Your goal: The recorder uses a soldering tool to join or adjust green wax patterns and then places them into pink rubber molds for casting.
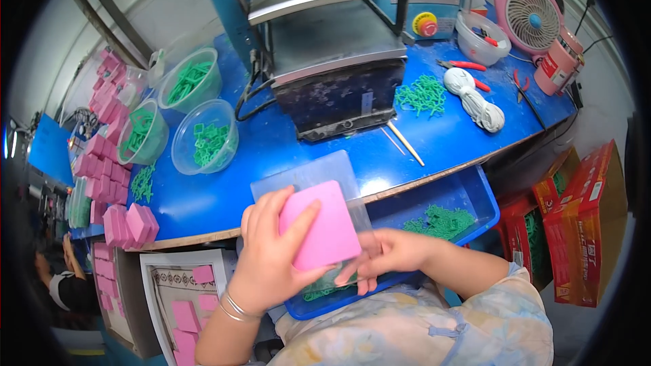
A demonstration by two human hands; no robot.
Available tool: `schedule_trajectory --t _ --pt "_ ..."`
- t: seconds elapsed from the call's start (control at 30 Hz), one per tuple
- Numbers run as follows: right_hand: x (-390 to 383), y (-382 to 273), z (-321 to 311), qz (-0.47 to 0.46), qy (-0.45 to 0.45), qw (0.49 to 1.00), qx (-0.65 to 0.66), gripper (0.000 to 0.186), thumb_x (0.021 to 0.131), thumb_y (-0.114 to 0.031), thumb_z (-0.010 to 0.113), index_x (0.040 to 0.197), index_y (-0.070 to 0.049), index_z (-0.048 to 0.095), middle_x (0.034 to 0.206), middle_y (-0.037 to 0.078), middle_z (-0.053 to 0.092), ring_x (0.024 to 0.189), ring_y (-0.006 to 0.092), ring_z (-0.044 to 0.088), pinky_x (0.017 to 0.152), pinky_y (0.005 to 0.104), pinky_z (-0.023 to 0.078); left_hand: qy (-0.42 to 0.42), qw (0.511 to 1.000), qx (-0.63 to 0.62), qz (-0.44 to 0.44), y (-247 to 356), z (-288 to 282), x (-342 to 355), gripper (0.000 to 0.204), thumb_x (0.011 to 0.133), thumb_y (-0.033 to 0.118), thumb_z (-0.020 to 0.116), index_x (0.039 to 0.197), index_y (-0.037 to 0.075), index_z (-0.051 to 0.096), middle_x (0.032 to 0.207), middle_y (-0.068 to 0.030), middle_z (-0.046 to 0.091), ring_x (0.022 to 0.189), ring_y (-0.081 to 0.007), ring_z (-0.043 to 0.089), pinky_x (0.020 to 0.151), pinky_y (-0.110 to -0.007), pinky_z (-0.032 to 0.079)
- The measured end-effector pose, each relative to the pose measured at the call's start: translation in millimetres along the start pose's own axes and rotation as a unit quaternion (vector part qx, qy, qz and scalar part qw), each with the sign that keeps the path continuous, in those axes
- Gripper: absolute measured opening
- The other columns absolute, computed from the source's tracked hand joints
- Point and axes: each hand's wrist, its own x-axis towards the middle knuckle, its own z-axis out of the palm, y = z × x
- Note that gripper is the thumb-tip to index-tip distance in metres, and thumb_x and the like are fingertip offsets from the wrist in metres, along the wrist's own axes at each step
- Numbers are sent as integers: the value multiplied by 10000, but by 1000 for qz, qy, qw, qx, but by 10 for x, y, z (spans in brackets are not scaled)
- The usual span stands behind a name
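Note:
My left hand (264, 251) grips a pink square block (320, 224) that lies over a translucent plastic piece (308, 173) at the near edge of the blue table (475, 142). My right hand (380, 257) is at the lower right of the block, its fingers curled at the edge of the clear plastic. Beneath it a blue tray (478, 196) holds green rubbery bits (441, 224).
A press machine (339, 95) stands at the back. Tubs (203, 135) of green pieces and stacked pink blocks (105, 176) line the left. Pliers (468, 65), white cord (475, 105) and a pink fan (529, 17) are rear right; red cartons (583, 224) stand right. Another person's arm (71, 257) shows far left.

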Motion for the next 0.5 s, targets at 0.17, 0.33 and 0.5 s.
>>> schedule_trajectory --t 0.17,0.33,0.5 --pt "-83 181 214 -84 6 981 -178 275 884 -113 511 1144 -29 538 1066 76 613 849 139 607 731 278 482 137 974 165 77 155 -15 -384 543 592 414 776 1087 277 599 1239 -158 338 1135 -445 376 958 -560 304" --pt "-120 355 249 -125 59 965 -224 197 860 -113 529 1034 -46 589 912 69 646 827 152 599 723 303 472 218 948 189 134 187 89 -469 381 704 439 711 1064 398 593 1285 -133 277 1158 -485 338 942 -544 353" --pt "-151 332 271 -145 57 943 -294 183 851 -94 527 1015 -48 595 892 59 636 841 168 593 732 313 469 256 938 170 161 181 106 -477 374 731 410 694 1089 405 586 1319 -141 254 1169 -485 324 953 -553 339"
